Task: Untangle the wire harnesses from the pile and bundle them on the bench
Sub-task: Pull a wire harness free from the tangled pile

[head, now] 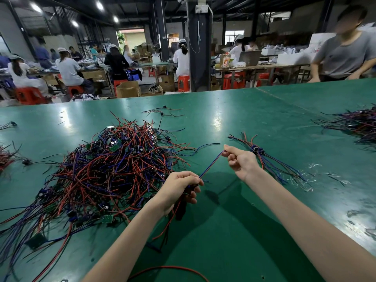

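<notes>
A big tangled pile of red, blue and black wire harnesses (114,165) with small green circuit boards lies on the green bench (234,123), left of centre. My left hand (180,190) grips one harness at its dark connector end, just right of the pile; its red and black wires hang below the fist. My right hand (240,161) pinches the far tips of that harness's red and blue wires (211,165), which stretch taut between both hands. Behind my right hand lies a small sorted bundle of harnesses (262,157).
Another wire pile (354,125) sits at the far right, loose harnesses (162,111) at the back, more wires (8,157) at the left edge. Clear plastic scraps (313,176) litter the right side. A red wire (168,269) curves near the front edge. A person (343,53) leans on the bench's far right.
</notes>
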A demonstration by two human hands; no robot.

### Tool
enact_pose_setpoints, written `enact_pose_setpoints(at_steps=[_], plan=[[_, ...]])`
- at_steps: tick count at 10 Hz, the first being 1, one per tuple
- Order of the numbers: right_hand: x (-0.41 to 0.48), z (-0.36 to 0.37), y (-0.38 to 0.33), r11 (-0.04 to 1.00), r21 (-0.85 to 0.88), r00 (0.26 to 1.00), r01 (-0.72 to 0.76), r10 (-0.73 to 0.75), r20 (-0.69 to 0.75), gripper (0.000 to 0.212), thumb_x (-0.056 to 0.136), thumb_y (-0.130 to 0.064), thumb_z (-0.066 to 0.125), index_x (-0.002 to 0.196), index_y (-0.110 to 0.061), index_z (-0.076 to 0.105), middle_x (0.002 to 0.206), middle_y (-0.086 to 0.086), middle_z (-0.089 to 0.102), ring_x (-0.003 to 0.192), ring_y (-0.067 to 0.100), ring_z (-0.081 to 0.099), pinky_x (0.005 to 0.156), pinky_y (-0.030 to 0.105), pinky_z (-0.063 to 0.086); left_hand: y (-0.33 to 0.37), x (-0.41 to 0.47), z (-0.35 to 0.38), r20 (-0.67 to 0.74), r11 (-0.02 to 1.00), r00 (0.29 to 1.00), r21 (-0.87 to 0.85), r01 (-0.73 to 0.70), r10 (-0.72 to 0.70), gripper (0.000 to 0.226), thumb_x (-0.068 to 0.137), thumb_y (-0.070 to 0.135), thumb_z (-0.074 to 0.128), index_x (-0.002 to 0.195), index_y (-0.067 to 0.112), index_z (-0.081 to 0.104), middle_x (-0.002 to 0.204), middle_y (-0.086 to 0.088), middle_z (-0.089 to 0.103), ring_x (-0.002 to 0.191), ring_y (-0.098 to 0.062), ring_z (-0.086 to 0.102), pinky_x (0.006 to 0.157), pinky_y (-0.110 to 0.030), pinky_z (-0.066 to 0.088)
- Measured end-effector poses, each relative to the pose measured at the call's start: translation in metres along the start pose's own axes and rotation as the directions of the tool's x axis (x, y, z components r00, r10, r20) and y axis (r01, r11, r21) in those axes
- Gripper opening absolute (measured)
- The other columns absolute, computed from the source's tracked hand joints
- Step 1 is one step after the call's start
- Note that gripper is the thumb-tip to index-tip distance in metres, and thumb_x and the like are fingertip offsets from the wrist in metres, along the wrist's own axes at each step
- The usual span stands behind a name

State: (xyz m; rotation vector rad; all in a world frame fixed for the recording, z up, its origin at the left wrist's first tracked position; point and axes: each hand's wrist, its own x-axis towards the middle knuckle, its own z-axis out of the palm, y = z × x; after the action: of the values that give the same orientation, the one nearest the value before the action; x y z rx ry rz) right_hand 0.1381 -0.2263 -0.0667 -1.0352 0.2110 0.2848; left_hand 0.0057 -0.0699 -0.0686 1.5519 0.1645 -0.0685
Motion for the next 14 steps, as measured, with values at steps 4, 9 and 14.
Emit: enact_pose_setpoints(at_steps=[4, 9, 14], plan=[[-0.0006, -0.0008, 0.0018, 0.999, 0.048, 1.0, 0.008, -0.007, -0.021, 0.02, 0.085, -0.001, 0.064, 0.067, 0.001, 0.055, 0.056, 0.012, 0.062, 0.03, 0.001, 0.044, 0.03, 0.009, 0.028, -0.0005, 0.0016, -0.0005, 0.004, 1.0, 1.0, 0.004, 0.004, -0.005, 0.021, 0.092, 0.003, 0.053, 0.075, 0.003, 0.065, 0.057, -0.005, 0.056, 0.043, -0.011, 0.048, 0.042, -0.021, 0.045], [0.0045, -0.0052, 0.0075, 0.965, -0.178, 0.978, 0.193, -0.203, -0.043, 0.017, 0.079, -0.01, 0.074, 0.069, -0.003, 0.062, 0.049, 0.002, 0.063, 0.036, 0.004, 0.048, 0.035, 0.015, 0.038, -0.0014, 0.0017, -0.0026, 0.014, 1.0, 1.0, 0.021, 0.009, -0.01, 0.022, 0.092, 0.003, 0.054, 0.074, 0.003, 0.066, 0.057, -0.004, 0.057, 0.044, -0.012, 0.049, 0.043, -0.022, 0.045], [0.0005, -0.0011, 0.0028, 0.97, 0.192, 0.987, -0.146, 0.131, 0.09, 0.024, 0.091, -0.004, 0.056, 0.068, -0.006, 0.049, 0.06, 0.006, 0.054, 0.029, 0.0, 0.041, 0.03, 0.009, 0.03, -0.0025, 0.0018, 0.0001, 0.076, 0.999, 0.997, 0.016, 0.029, -0.03, 0.023, 0.092, 0.004, 0.054, 0.073, 0.006, 0.066, 0.059, -0.005, 0.058, 0.044, -0.011, 0.049, 0.043, -0.021, 0.045]])
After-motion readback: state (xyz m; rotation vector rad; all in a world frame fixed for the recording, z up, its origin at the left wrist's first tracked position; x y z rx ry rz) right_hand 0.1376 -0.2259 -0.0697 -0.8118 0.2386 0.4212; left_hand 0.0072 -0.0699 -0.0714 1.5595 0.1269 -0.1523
